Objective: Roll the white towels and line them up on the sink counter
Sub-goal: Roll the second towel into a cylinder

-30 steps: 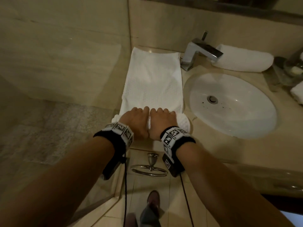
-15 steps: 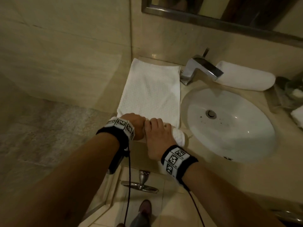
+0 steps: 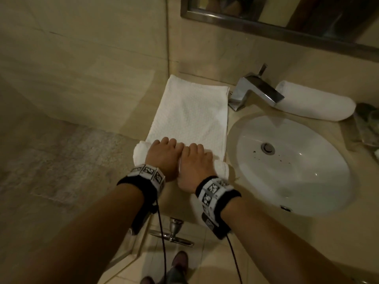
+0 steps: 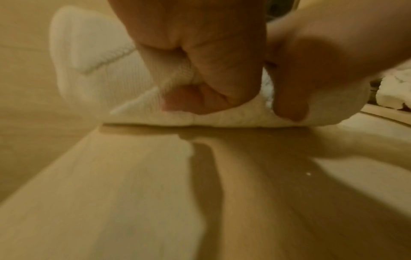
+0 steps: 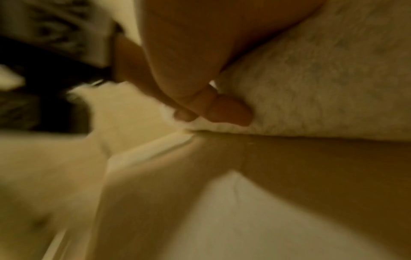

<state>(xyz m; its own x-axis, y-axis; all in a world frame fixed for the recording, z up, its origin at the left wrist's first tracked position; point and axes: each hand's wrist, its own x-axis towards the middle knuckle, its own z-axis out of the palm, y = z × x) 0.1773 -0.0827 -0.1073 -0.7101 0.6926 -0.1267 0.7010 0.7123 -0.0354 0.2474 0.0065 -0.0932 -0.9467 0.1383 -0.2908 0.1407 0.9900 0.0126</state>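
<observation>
A white towel [image 3: 190, 111] lies flat along the counter left of the sink, its near end wound into a thick roll [image 3: 140, 153]. Side by side, my left hand [image 3: 163, 153] and right hand [image 3: 194, 160] grip that roll, fingers curled over its top. The left wrist view has my left thumb [image 4: 200, 98] tucked under the roll [image 4: 93, 58] with fabric pinched. In the right wrist view my right thumb [image 5: 224, 109] presses into the roll [image 5: 322, 84]. A finished rolled towel [image 3: 315, 103] lies behind the tap.
The white basin [image 3: 291, 160] sits right of the towel, with a chrome tap [image 3: 256, 90] at its back. Glass items [image 3: 369, 124] stand at the far right. The counter [image 3: 180, 206] ends just below my wrists. A mirror frame [image 3: 266, 23] hangs above.
The roll has moved farther up the towel and grown thicker. Both hands went forward with it, and the flat part is shorter.
</observation>
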